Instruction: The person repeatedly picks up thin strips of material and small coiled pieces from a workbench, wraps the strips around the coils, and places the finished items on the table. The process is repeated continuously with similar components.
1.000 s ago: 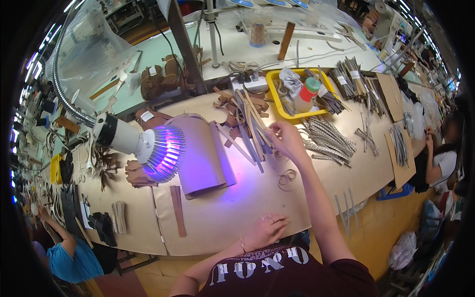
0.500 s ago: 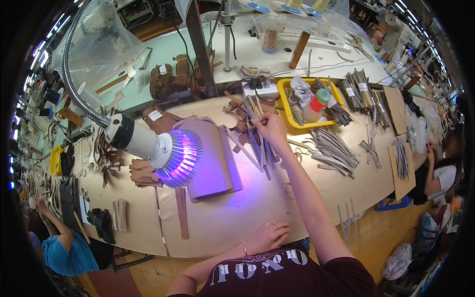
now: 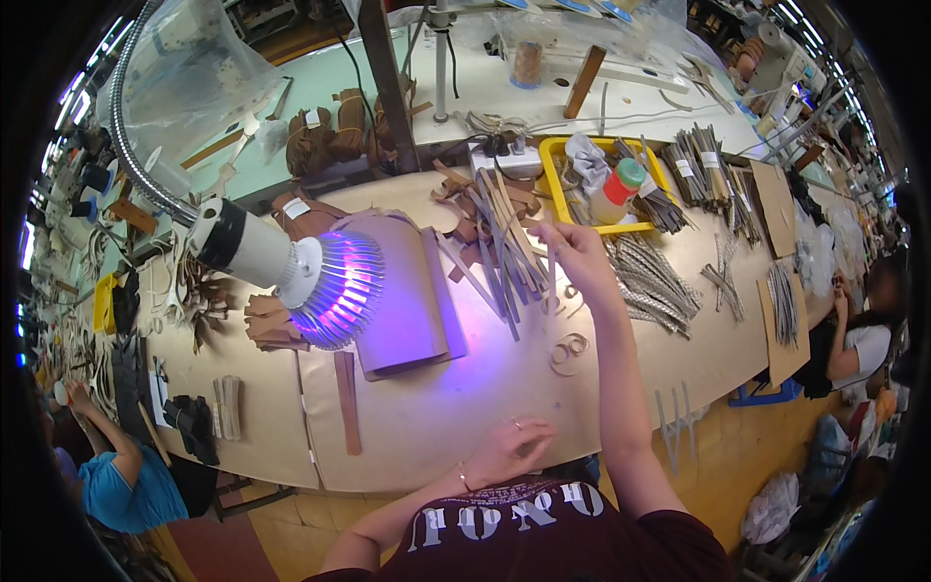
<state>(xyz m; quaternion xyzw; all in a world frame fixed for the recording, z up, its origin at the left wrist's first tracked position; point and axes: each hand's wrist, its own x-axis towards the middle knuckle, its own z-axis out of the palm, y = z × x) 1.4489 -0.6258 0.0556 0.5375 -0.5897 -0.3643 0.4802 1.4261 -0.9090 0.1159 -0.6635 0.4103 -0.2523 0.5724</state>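
My right hand (image 3: 580, 260) is closed in a pinch on a thin grey-beige strip (image 3: 552, 281) that hangs down over the table. Left of it lies a loose pile of grey and tan strips (image 3: 502, 257), with brown scraps (image 3: 456, 199) behind. Close to the table's front edge, my left hand (image 3: 509, 448) rests with loosely bent fingers apart, and I see nothing in it. Between the hands are a few small tan coiled rings (image 3: 564, 364).
A lit lamp (image 3: 339, 289) on a flexible metal neck stands over a brown curved block (image 3: 407, 301). Right of my right hand lie braided grey strips (image 3: 655, 286) and a yellow basket (image 3: 548, 179) holding a bottle (image 3: 616, 191). Other people sit at both sides.
My right hand has moved right and toward me, away from the strip pile, with a strip in its fingers. My left hand has shifted slightly left, its fingers a little looser.
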